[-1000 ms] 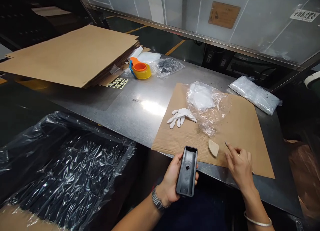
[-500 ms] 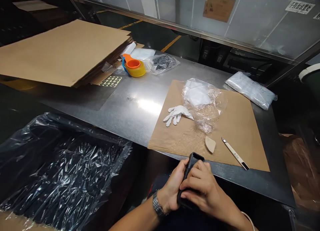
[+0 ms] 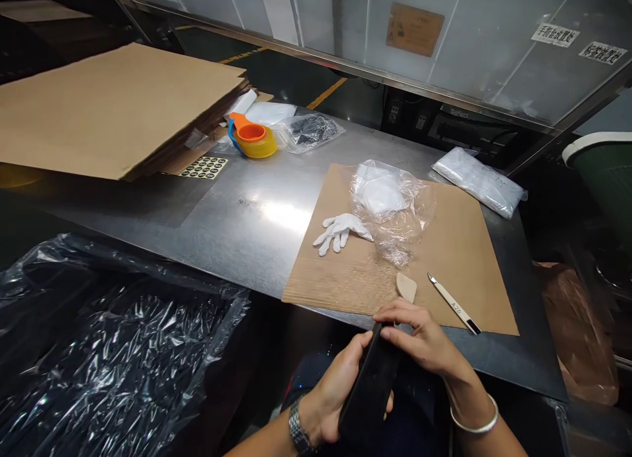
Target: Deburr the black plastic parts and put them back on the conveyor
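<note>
A black oblong plastic part (image 3: 368,391) is held below the table's front edge, its smooth back facing up. My left hand (image 3: 336,394) grips its lower half from the left. My right hand (image 3: 419,338) closes over its upper end, fingers across the top. Just beyond, on a brown cardboard sheet (image 3: 464,246), lie a small tan wedge (image 3: 405,287) and a thin white knife (image 3: 453,303).
A white glove (image 3: 340,230) and a crumpled clear bag (image 3: 392,207) lie on the cardboard. The steel table (image 3: 257,213) carries an orange-yellow tape roll (image 3: 253,139), a sticker sheet (image 3: 203,168), stacked cardboard (image 3: 113,108) and plastic packets (image 3: 476,180). A black-lined bin (image 3: 113,365) stands left.
My right hand left the knife on the cardboard and came onto the black part. The part was turned over from hollow side up to back up and lowered toward me.
</note>
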Motion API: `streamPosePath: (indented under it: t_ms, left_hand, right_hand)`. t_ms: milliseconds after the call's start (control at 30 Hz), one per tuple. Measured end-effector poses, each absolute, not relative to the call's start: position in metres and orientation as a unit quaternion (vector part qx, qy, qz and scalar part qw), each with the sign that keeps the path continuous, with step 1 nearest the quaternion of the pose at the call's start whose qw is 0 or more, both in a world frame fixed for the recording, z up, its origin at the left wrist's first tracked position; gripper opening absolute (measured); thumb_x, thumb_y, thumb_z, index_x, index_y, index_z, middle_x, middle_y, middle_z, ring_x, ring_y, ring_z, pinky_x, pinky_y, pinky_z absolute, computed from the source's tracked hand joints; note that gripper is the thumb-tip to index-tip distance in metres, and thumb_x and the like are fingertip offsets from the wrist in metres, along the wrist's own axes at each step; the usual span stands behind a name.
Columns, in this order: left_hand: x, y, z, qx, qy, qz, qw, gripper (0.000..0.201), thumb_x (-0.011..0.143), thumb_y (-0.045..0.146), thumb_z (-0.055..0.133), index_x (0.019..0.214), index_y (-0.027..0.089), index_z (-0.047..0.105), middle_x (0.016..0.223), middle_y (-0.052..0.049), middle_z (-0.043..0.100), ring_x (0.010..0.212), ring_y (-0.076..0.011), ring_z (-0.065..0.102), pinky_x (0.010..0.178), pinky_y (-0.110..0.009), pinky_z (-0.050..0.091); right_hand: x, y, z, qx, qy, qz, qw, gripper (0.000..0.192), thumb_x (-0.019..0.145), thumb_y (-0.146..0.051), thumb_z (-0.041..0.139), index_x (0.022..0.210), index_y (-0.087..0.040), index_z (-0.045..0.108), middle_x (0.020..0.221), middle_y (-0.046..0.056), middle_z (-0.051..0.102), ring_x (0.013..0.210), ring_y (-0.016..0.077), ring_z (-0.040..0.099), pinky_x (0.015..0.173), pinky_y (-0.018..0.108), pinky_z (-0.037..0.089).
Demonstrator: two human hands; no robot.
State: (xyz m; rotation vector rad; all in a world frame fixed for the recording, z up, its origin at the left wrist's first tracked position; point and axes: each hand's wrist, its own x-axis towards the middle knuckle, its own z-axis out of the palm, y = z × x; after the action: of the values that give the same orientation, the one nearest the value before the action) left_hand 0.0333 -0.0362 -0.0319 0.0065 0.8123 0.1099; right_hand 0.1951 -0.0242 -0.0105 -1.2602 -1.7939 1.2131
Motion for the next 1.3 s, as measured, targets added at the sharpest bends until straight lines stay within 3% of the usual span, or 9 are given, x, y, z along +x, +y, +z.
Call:
streamPosePath:
  t_ms: [267, 367, 467, 600, 733, 900, 1000, 1133, 1300]
  left_hand:
    - [0.034, -0.041, -0.031, 0.02, 0.402, 0.04, 0.914, 0.062, 0.084, 0.054, 0.03, 0.066, 0.006, 0.064, 0.042, -0.009, 0.058, 0.033, -0.0125, 0.052, 0.033, -0.018, 0.036]
    - [0.034, -0.04, -0.028, 0.036, 0.433, 0.066, 0.898, 0.06, 0.084, 0.055, 0.031, 0.067, 0.008, 0.063, 0.043, -0.008, 0.057, 0.033, -0.0115, 0.05, 0.033, -0.017, 0.035]
    - [0.035, -0.04, -0.025, 0.075, 0.46, 0.144, 0.873, 0.054, 0.085, 0.053, 0.033, 0.077, 0.01, 0.063, 0.044, -0.006, 0.058, 0.035, -0.0111, 0.05, 0.035, -0.017, 0.036]
    - [0.038, -0.043, -0.023, 0.175, 0.464, 0.231, 0.837, 0.041, 0.085, 0.047, 0.041, 0.109, 0.017, 0.054, 0.052, -0.001, 0.06, 0.042, -0.0113, 0.053, 0.039, -0.016, 0.037]
    - [0.039, -0.045, -0.024, 0.192, 0.453, 0.241, 0.837, 0.036, 0.084, 0.046, 0.043, 0.103, 0.018, 0.055, 0.068, -0.003, 0.065, 0.044, -0.0096, 0.054, 0.039, -0.016, 0.037]
    - [0.04, -0.041, -0.027, 0.106, 0.469, 0.212, 0.851, 0.043, 0.085, 0.049, 0.036, 0.085, 0.012, 0.06, 0.046, -0.003, 0.058, 0.037, -0.0117, 0.051, 0.037, -0.018, 0.037]
    - [0.04, -0.035, -0.025, 0.078, 0.455, 0.274, 0.844, 0.034, 0.084, 0.041, 0.044, 0.088, 0.013, 0.061, 0.058, -0.003, 0.063, 0.044, -0.0121, 0.056, 0.043, -0.02, 0.042]
    - [0.04, -0.029, -0.025, 0.061, 0.467, 0.277, 0.837, 0.037, 0.085, 0.043, 0.042, 0.085, 0.011, 0.062, 0.059, -0.005, 0.064, 0.044, -0.0132, 0.057, 0.042, -0.021, 0.043]
    - [0.036, -0.024, -0.033, 0.04, 0.465, 0.238, 0.852, 0.042, 0.086, 0.045, 0.037, 0.074, 0.012, 0.06, 0.054, -0.007, 0.063, 0.041, -0.0126, 0.056, 0.04, -0.02, 0.041]
  right_hand:
    - [0.2, -0.024, -0.023, -0.525, -0.551, 0.549, 0.348, 0.015, 0.079, -0.027, 0.061, 0.085, -0.018, 0.071, 0.079, 0.005, 0.069, 0.076, 0.0162, 0.059, 0.074, 0.031, 0.045]
    - [0.2, -0.031, -0.029, -0.567, -0.497, 0.54, 0.375, 0.025, 0.087, -0.031, 0.047, 0.098, -0.016, 0.065, 0.09, 0.007, 0.067, 0.077, 0.0147, 0.059, 0.072, 0.03, 0.046]
    - [0.194, -0.046, -0.029, -0.598, -0.511, 0.504, 0.358, 0.035, 0.082, -0.032, 0.055, 0.115, -0.019, 0.054, 0.1, 0.007, 0.062, 0.082, 0.0146, 0.057, 0.069, 0.027, 0.046]
    - [0.185, -0.059, -0.028, -0.638, -0.502, 0.495, 0.309, 0.027, 0.082, -0.033, 0.052, 0.103, -0.017, 0.057, 0.066, -0.002, 0.056, 0.053, 0.0094, 0.051, 0.048, 0.02, 0.04]
    - [0.182, -0.057, -0.03, -0.665, -0.442, 0.52, 0.303, 0.034, 0.086, -0.042, 0.044, 0.095, -0.014, 0.061, 0.047, -0.005, 0.049, 0.035, 0.0075, 0.043, 0.036, 0.019, 0.031]
    - [0.177, -0.064, -0.034, -0.647, -0.471, 0.503, 0.326, 0.034, 0.084, -0.037, 0.05, 0.111, -0.017, 0.055, 0.071, 0.0, 0.054, 0.059, 0.0112, 0.051, 0.053, 0.023, 0.043]
    - [0.169, -0.077, -0.034, -0.628, -0.505, 0.5, 0.317, 0.06, 0.079, -0.026, 0.055, 0.134, -0.023, 0.033, 0.097, 0.004, 0.051, 0.079, 0.0146, 0.05, 0.066, 0.026, 0.046]
    - [0.162, -0.089, -0.03, -0.585, -0.528, 0.54, 0.295, 0.082, 0.076, -0.021, 0.055, 0.143, -0.03, 0.008, 0.124, 0.007, 0.035, 0.1, 0.0175, 0.044, 0.081, 0.031, 0.044]
    - [0.172, -0.087, -0.024, -0.542, -0.516, 0.596, 0.291, 0.083, 0.074, -0.023, 0.057, 0.142, -0.032, 0.01, 0.128, 0.005, 0.032, 0.101, 0.0179, 0.043, 0.084, 0.033, 0.041]
